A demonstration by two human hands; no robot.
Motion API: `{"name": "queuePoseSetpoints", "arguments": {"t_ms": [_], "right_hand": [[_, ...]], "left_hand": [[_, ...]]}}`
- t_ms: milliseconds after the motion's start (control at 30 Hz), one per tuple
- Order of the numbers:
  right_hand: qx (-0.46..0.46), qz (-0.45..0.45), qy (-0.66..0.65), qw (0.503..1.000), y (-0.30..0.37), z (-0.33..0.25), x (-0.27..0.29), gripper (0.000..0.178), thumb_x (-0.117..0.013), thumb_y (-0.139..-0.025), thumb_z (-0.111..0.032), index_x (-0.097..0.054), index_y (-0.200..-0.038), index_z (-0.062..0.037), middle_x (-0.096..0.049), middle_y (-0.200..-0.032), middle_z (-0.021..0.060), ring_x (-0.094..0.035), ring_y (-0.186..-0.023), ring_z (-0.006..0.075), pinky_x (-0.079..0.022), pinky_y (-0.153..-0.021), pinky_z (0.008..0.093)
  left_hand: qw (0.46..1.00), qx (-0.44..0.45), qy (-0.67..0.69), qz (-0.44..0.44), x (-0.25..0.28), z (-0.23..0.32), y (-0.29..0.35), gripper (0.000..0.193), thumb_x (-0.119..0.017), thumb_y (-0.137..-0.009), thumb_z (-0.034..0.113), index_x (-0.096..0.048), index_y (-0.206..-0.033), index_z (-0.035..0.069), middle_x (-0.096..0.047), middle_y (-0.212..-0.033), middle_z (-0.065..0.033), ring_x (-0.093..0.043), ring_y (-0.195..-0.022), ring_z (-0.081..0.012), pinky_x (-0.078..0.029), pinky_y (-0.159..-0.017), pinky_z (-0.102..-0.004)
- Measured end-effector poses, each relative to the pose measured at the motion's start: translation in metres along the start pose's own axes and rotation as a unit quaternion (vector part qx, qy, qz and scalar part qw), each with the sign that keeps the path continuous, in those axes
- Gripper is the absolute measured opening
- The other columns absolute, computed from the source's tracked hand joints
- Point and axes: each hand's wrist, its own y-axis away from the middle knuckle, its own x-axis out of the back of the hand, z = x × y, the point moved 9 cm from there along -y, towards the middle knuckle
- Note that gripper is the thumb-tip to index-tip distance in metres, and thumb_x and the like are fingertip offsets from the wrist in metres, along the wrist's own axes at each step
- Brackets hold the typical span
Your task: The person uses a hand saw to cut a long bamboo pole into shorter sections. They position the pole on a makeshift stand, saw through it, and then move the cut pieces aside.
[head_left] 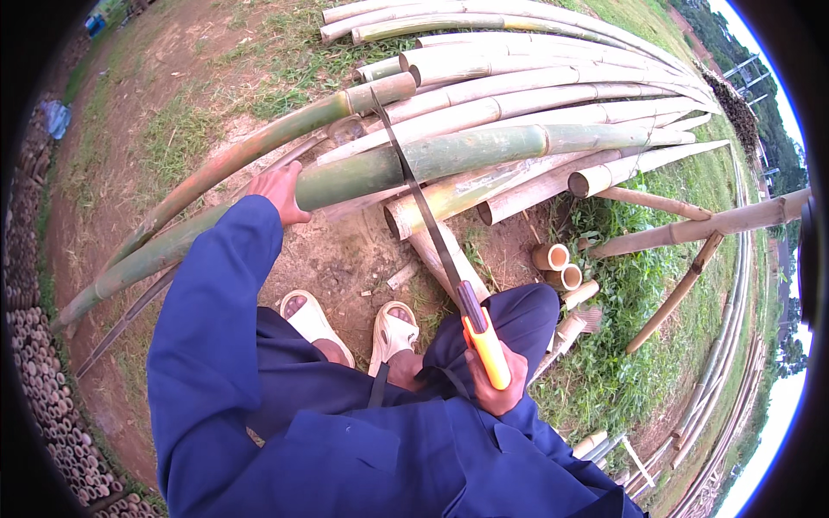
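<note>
A thick green bamboo pole [354,179] runs across in front of me, from the lower left to the upper right. My left hand [281,192] rests on top of it with the fingers wrapped over its side. In my right hand [498,380], close to my knee, is a hand saw [425,207] with an orange and yellow handle. Its long dark blade reaches up and away, lying across the green pole to the right of my left hand. I cannot tell how deep the blade sits in the pole.
Many pale bamboo poles [518,82] lie stacked at the far side. Short cut bamboo pieces [550,256] lie right of my knee. A bamboo pole frame [691,233] stands at right on grass. Cut bamboo ends [69,432] are piled at left. My sandals [315,328] are on bare soil.
</note>
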Motion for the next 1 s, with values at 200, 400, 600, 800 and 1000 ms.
{"name": "queuePoseSetpoints", "arguments": {"t_ms": [200,400,600,800,1000], "right_hand": [[0.002,0.025,-0.071,0.997,-0.115,0.011,-0.068,0.013,-0.072,-0.09,-0.006,-0.069,-0.098,0.0044,-0.067,-0.072,0.015,-0.066,-0.061,0.0245,-0.05,-0.059,0.0347],[0.025,0.049,-0.085,0.995,-0.076,0.006,-0.046,0.018,-0.075,-0.088,-0.005,-0.07,-0.102,0.0031,-0.068,-0.075,0.0141,-0.066,-0.061,0.0265,-0.052,-0.061,0.036],[-0.022,0.02,-0.049,0.998,-0.007,0.007,-0.016,0.021,-0.073,-0.087,-0.003,-0.072,-0.107,0.0022,-0.069,-0.076,0.0135,-0.071,-0.065,0.0237,-0.054,-0.063,0.0334],[0.013,0.019,-0.073,0.997,-0.125,0.011,-0.079,0.017,-0.072,-0.092,-0.006,-0.069,-0.107,0.0028,-0.069,-0.081,0.0139,-0.064,-0.068,0.0187,-0.052,-0.068,0.0333],[0.031,0.044,-0.037,0.998,-0.011,-0.008,-0.018,0.016,-0.074,-0.086,0.003,-0.071,-0.101,0.0041,-0.069,-0.078,0.0139,-0.07,-0.065,0.0289,-0.053,-0.059,0.0362]], "left_hand": [[1.0,-0.005,-0.018,0.014,0.005,0.011,0.002,0.079,-0.087,-0.063,0.039,-0.055,-0.125,0.002,-0.072,-0.107,-0.024,-0.07,-0.103,-0.041,-0.055,-0.093,-0.0485],[0.999,0.0,-0.034,0.036,0.001,0.003,0.011,0.083,-0.088,-0.064,0.04,-0.052,-0.129,0.002,-0.071,-0.109,-0.0238,-0.07,-0.103,-0.0413,-0.055,-0.092,-0.0492],[0.999,0.002,-0.036,0.032,-0.005,0.008,0.012,0.083,-0.088,-0.065,0.04,-0.051,-0.128,0.002,-0.07,-0.112,-0.0233,-0.069,-0.104,-0.0405,-0.054,-0.093,-0.0487],[0.997,-0.02,-0.046,0.059,-0.002,0.012,0.009,0.082,-0.088,-0.066,0.038,-0.05,-0.128,0.002,-0.068,-0.115,-0.0229,-0.067,-0.109,-0.0401,-0.053,-0.095,-0.049],[0.989,-0.044,-0.071,0.121,0.001,0.015,0.026,0.082,-0.088,-0.066,0.035,-0.05,-0.131,0.002,-0.064,-0.119,-0.0213,-0.065,-0.111,-0.041,-0.053,-0.097,-0.0493]]}}
